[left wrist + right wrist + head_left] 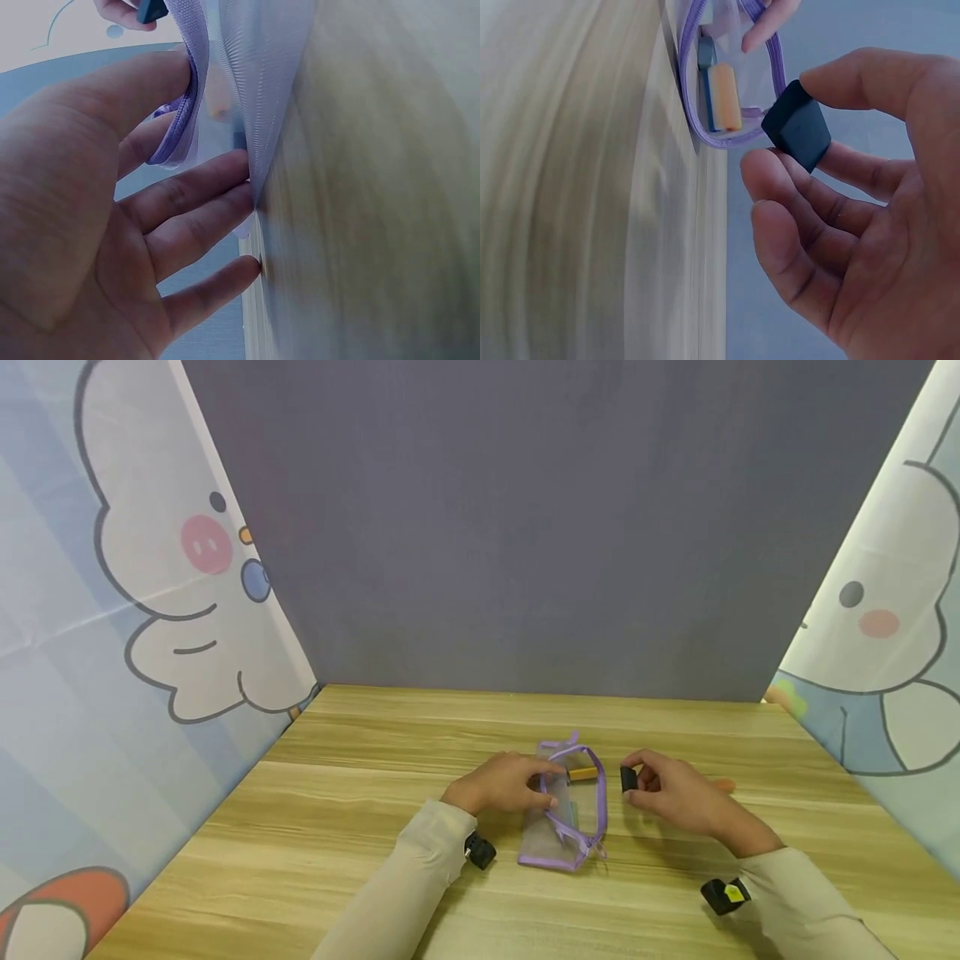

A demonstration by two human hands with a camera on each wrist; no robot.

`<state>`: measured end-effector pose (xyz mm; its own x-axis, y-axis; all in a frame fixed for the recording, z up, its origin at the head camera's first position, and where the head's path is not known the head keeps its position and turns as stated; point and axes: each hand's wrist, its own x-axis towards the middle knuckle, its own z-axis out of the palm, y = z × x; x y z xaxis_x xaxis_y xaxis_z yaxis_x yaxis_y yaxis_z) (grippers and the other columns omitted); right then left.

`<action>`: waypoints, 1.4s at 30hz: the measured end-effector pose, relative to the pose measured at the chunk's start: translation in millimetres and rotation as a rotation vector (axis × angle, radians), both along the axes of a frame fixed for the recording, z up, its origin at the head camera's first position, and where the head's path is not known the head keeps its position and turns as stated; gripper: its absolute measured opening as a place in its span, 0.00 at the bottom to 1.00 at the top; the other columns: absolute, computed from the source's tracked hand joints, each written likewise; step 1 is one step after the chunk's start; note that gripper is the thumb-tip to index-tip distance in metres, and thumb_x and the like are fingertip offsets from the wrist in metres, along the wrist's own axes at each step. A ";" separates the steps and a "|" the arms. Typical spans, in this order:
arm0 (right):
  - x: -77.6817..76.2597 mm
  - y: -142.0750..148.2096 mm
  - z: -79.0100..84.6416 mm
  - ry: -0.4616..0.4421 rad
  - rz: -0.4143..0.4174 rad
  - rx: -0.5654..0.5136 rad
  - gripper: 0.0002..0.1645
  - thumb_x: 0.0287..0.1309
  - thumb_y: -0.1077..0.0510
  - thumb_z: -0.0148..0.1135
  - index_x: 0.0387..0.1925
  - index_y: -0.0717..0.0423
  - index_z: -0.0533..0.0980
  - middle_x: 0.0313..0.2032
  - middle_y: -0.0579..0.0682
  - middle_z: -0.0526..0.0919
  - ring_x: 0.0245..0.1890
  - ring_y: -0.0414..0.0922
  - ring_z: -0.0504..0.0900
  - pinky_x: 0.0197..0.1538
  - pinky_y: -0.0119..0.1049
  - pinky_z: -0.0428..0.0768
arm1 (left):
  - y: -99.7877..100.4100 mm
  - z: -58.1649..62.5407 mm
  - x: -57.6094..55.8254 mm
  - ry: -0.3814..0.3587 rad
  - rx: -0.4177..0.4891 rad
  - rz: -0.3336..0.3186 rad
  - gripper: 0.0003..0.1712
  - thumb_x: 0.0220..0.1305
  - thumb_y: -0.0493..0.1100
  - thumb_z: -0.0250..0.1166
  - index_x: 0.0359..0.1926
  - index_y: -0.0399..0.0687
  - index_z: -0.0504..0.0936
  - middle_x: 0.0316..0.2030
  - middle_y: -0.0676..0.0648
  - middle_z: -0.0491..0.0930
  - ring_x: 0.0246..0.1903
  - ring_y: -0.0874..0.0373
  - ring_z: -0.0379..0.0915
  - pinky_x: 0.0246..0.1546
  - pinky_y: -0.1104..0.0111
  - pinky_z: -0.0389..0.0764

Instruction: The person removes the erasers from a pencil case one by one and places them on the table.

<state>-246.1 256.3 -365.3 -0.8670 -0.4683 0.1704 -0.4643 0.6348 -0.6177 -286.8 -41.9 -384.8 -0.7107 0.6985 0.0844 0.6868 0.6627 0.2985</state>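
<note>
A see-through mesh pouch (547, 842) with purple zip edging lies on the table, its mouth spread toward the right. My left hand (504, 783) holds the pouch's rim; in the left wrist view its thumb and index finger reach past the zip (187, 112) while other fingers touch the mesh outside. Inside lie an orange-yellow stick-like piece (724, 97), a dark-ended piece (706, 54) and something greenish (574, 814). Just right of the mouth, my right hand (678, 797) pinches a small black block (796, 126) between thumb and fingers, apart from the pouch.
An orange item (723, 785) lies on the wooden table (337, 793) behind my right hand, mostly hidden. A grey panel (510, 527) stands at the back edge. Cartoon-printed curtains (45, 693) hang at both sides.
</note>
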 end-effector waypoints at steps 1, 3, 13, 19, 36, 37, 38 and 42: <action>0.0 0.7 0.8 -0.002 0.002 0.003 0.27 0.62 0.57 0.69 0.57 0.66 0.73 0.31 0.45 0.77 0.29 0.40 0.76 0.32 0.33 0.75 | 0.0 0.2 0.1 0.002 -0.001 0.000 0.30 0.66 0.60 0.66 0.67 0.63 0.77 0.49 0.61 0.82 0.38 0.69 0.72 0.47 0.70 0.73; 0.4 1.9 2.7 -0.003 0.014 0.009 0.27 0.62 0.56 0.68 0.57 0.66 0.73 0.32 0.45 0.78 0.29 0.39 0.76 0.32 0.33 0.75 | -0.2 0.7 0.2 0.004 -0.002 0.000 0.30 0.66 0.60 0.66 0.67 0.63 0.77 0.48 0.62 0.82 0.37 0.69 0.72 0.46 0.70 0.73; 0.3 7.3 8.2 -0.018 0.004 0.029 0.27 0.62 0.58 0.68 0.58 0.66 0.73 0.32 0.46 0.78 0.29 0.39 0.77 0.31 0.34 0.75 | -0.1 3.7 2.3 -0.012 -0.001 0.003 0.30 0.66 0.60 0.66 0.67 0.62 0.77 0.45 0.62 0.81 0.34 0.68 0.71 0.40 0.73 0.72; 0.4 12.8 12.3 -0.010 -0.018 0.066 0.27 0.63 0.54 0.68 0.59 0.63 0.74 0.33 0.44 0.78 0.31 0.39 0.76 0.34 0.35 0.75 | -1.2 2.9 1.8 -0.021 0.008 0.002 0.29 0.66 0.59 0.66 0.67 0.62 0.77 0.45 0.61 0.81 0.35 0.68 0.72 0.41 0.72 0.72; 2.0 35.0 20.3 -0.049 -0.010 0.109 0.29 0.65 0.54 0.66 0.61 0.67 0.72 0.33 0.45 0.78 0.31 0.40 0.76 0.34 0.35 0.75 | 0.3 3.9 1.8 -0.019 0.009 -0.003 0.29 0.67 0.58 0.66 0.67 0.61 0.77 0.37 0.63 0.78 0.32 0.67 0.70 0.38 0.72 0.71; 2.0 36.0 20.3 -0.050 -0.010 0.113 0.29 0.65 0.54 0.66 0.61 0.67 0.72 0.33 0.45 0.78 0.31 0.40 0.76 0.34 0.35 0.75 | 0.2 3.8 1.8 -0.019 0.007 -0.002 0.29 0.67 0.58 0.66 0.67 0.61 0.77 0.36 0.63 0.78 0.31 0.67 0.70 0.37 0.72 0.71; 1.9 36.9 20.3 -0.054 -0.011 0.117 0.30 0.65 0.53 0.66 0.61 0.67 0.72 0.33 0.46 0.78 0.32 0.40 0.76 0.34 0.36 0.75 | 0.1 3.8 1.9 -0.019 0.005 -0.001 0.29 0.67 0.58 0.66 0.67 0.61 0.77 0.36 0.63 0.78 0.31 0.67 0.70 0.37 0.72 0.71; 1.6 40.4 20.5 -0.057 -0.014 0.133 0.29 0.66 0.53 0.66 0.61 0.66 0.72 0.34 0.45 0.78 0.31 0.40 0.76 0.34 0.36 0.75 | -0.2 3.6 2.2 -0.021 0.005 0.004 0.29 0.67 0.58 0.66 0.67 0.62 0.77 0.38 0.63 0.79 0.32 0.67 0.70 0.37 0.72 0.71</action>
